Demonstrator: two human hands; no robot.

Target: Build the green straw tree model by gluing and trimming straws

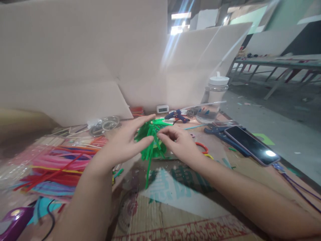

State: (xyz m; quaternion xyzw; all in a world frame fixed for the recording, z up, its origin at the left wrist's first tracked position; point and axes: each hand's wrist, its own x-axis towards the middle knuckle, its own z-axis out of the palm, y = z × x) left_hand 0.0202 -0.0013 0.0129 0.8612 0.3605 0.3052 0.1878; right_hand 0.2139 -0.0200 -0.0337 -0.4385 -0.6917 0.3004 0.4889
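A bundle of green strips [150,144], like fuzzy stems, stands at the middle of the table, with one long strip hanging down its front. Against its left side is my left hand [127,140], thumb and fingers apart around the bundle; its far fingers are partly behind the green. My right hand [179,142] is at the bundle's right side, thumb and forefinger pinched together at the edge of the strips. What sits between those fingertips is too small to make out.
Colourful fuzzy stems [60,167] lie at left, near a purple tool [16,222]. Behind are a small white clock [163,109], a blue glue gun [177,115] and a clear bottle [213,97]. Orange-handled scissors [202,147], blue pliers [225,140] and a phone [252,145] lie right.
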